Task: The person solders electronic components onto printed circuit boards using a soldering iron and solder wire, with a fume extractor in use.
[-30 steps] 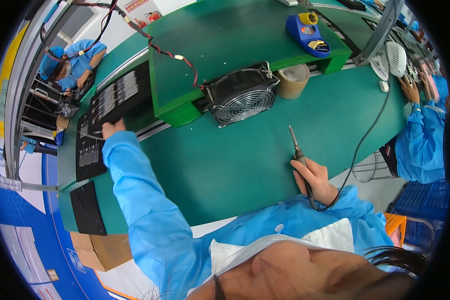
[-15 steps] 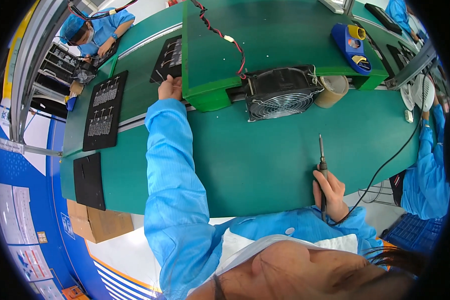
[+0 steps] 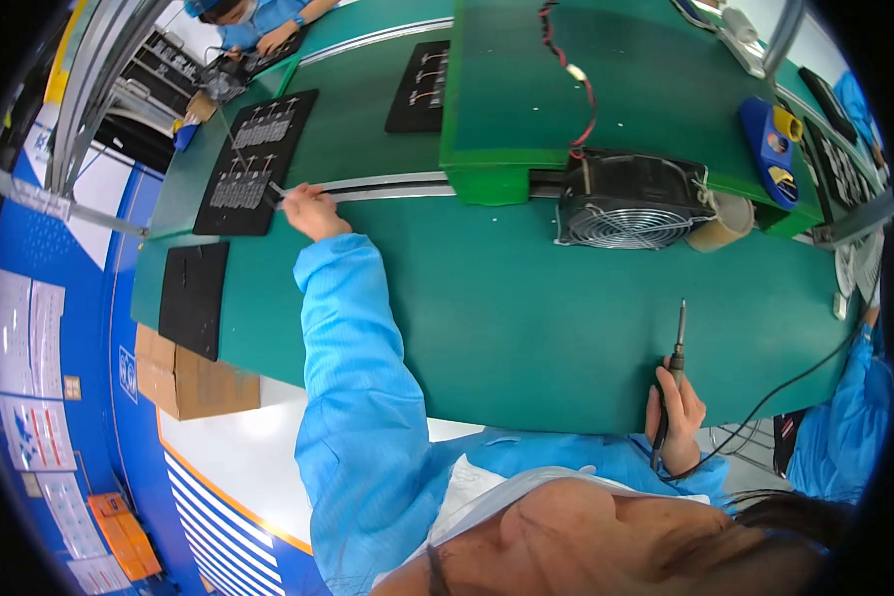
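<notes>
My left hand (image 3: 313, 212) reaches out over the green bench, fingers closed on a thin grey tool (image 3: 277, 189) whose exact kind is unclear. The tool's end is by the right edge of a black tray (image 3: 281, 179) bearing rows of small metallic parts with wires. A fine, wire-like line rises over that tray; I cannot tell whether my hand holds it. Lower right, my right hand (image 3: 681, 417) grips a soldering iron (image 3: 677, 360) by its handle, tip pointing away from me above the bench. Its black cable trails off to the right.
A black fan (image 3: 631, 194) with a wire grille stands before a green raised shelf (image 3: 487, 184), beside a beige cup-like roll (image 3: 722, 223). On the shelf sits a blue iron stand (image 3: 768, 149). Another black tray (image 3: 407, 119) and a black plate (image 3: 194, 318) lie leftward. Co-workers sit nearby.
My left hand has moved away from the shelf's left end and the farther tray, toward the left tray. My view has shifted left. The right hand keeps its hold on the soldering iron.
</notes>
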Available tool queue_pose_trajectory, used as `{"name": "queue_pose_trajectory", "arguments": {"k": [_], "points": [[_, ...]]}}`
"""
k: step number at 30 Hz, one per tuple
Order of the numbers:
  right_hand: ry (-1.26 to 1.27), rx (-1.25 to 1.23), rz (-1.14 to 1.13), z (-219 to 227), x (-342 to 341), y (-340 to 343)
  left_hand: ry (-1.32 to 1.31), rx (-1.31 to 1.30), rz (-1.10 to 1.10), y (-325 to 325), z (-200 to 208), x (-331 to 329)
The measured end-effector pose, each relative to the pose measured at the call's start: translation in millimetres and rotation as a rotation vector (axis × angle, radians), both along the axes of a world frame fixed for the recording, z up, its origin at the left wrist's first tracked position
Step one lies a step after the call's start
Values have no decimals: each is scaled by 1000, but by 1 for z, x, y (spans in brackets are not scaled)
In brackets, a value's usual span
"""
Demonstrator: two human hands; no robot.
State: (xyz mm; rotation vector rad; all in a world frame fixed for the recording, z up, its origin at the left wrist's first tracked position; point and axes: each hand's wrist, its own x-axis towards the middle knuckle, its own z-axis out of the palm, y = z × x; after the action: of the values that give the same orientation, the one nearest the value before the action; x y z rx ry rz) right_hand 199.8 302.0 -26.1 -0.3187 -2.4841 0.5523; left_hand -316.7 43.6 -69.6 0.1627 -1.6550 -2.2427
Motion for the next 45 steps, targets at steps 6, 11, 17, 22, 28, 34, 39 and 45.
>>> {"name": "queue_pose_trajectory", "arguments": {"k": [6, 11, 17, 22, 28, 34, 39, 45], "points": [[65, 46, 17, 5, -9, 0, 521, -405, 771, -147, -47, -55], [38, 82, 61, 10, -8, 7, 57, -615, 859, -141, -24, -41], [46, 117, 59, 5, -2, 5, -9, -218, 515, -132, 2, -38], [38, 114, 60, 6, 2, 6, -108, 36, 347, -144, 0, -45], [16, 105, 79, 9, -5, 8, -169, -47, 39, -194, -20, -80], [-48, 79, 48, 5, 0, 2, -69, 119, -170, -138, -10, -54], [-76, 30, 26, -1, 0, 1, 70, 42, -118, -116, -4, -19], [-115, 93, -14, 5, -2, -6, 43, 29, -109, -84, 6, 55]]}}
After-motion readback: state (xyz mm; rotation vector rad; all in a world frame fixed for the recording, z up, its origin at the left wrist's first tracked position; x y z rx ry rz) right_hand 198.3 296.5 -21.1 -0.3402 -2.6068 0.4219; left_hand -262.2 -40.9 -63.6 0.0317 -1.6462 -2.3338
